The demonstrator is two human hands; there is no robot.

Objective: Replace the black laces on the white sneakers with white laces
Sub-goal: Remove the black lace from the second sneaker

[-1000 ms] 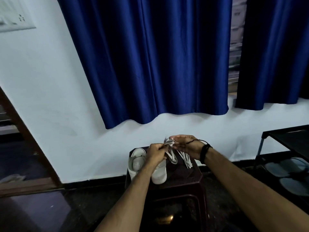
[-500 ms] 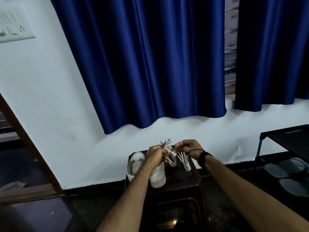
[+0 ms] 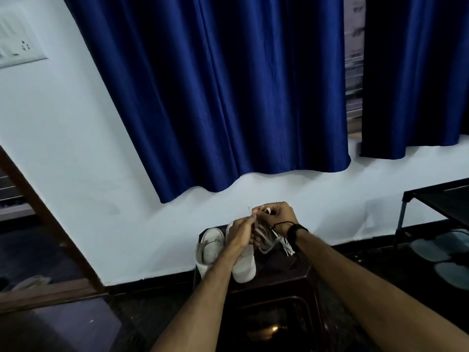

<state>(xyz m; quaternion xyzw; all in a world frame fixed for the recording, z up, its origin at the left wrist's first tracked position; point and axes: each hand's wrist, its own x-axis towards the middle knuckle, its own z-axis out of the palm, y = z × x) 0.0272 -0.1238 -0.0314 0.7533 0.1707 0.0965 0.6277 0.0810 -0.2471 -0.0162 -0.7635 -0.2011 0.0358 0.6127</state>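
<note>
Low in the frame's centre, bunched white laces [image 3: 265, 238] are gripped by both the left hand [image 3: 242, 233] and right hand [image 3: 279, 215], above white sneakers [image 3: 228, 252] set on a dark surface [image 3: 284, 273].

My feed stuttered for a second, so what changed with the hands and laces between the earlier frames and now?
Both hands closed in: the left hand and right hand now nearly touch, bunching the white laces tighter between them; only loops and tips hang below the right wrist. Neither hand let go. The two white sneakers stayed side by side on the dark stool.
</note>
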